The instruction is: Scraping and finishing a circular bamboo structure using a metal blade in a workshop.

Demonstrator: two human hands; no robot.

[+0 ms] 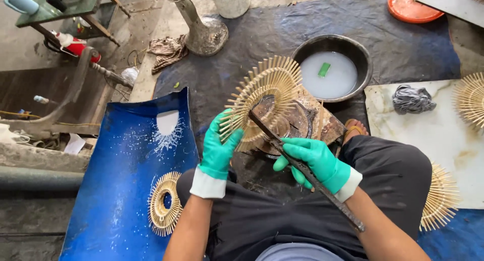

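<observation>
Head view: left hand, green-gloved, closed on the rim of a sunburst bamboo-stick ring, holding it tilted upright, apparently so its centre faces the tool. Right hand, also gloved, wrapped around a long dark metal rod whose tip reaches the ring's hub. Ring sits over a stained wooden block, likely as support. Behind: dark basin of milky liquid with a small green piece floating. A finished ring lies on the blue sheet. No labels legible.
</observation>
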